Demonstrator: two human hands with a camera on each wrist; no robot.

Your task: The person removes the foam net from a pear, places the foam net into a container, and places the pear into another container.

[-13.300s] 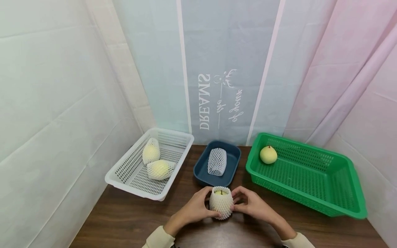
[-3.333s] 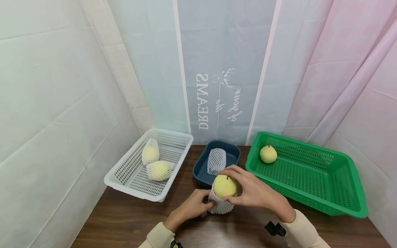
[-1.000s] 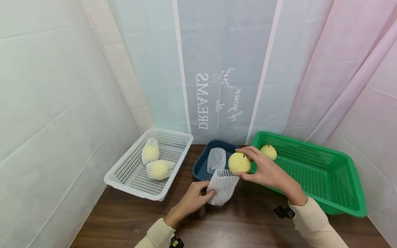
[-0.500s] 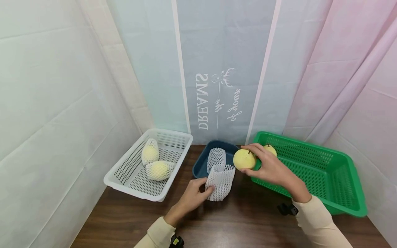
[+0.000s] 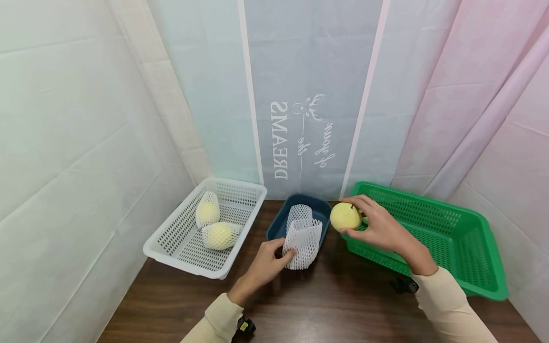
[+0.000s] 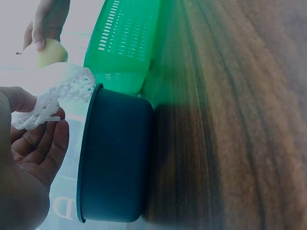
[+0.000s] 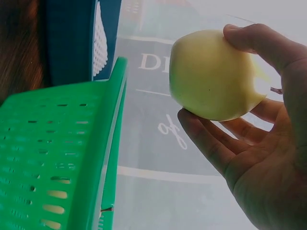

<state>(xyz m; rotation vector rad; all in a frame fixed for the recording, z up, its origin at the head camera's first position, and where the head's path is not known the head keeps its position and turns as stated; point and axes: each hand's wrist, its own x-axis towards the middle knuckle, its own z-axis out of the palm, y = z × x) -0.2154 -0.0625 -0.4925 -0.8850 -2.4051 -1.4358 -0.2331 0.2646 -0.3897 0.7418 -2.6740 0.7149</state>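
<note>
My right hand point(image 5: 379, 226) grips a bare yellow pear point(image 5: 345, 216) by its sides, above the left rim of the green basket point(image 5: 433, 257). In the right wrist view, thumb and fingers span the pear point(image 7: 213, 74), its stem pointing toward the palm. My left hand point(image 5: 265, 264) pinches a white foam net sleeve point(image 5: 302, 247) between thumb and fingers; the sleeve hangs slack over the near edge of the navy tray point(image 5: 324, 213). Behind it, another foam net sleeve point(image 5: 299, 213) lies in that tray, partly covered in the head view.
A white basket point(image 5: 184, 264) at the left holds two pears in foam nets, one point(image 5: 208, 212) behind the other point(image 5: 220, 236). The second bare pear in the green basket is hidden behind my right hand in the head view. A printed curtain point(image 5: 309, 71) hangs behind.
The pear has come out of its foam net sleeve and moved right in my right hand, toward the green basket. My left hand has carried the emptied sleeve forward to the navy tray.
</note>
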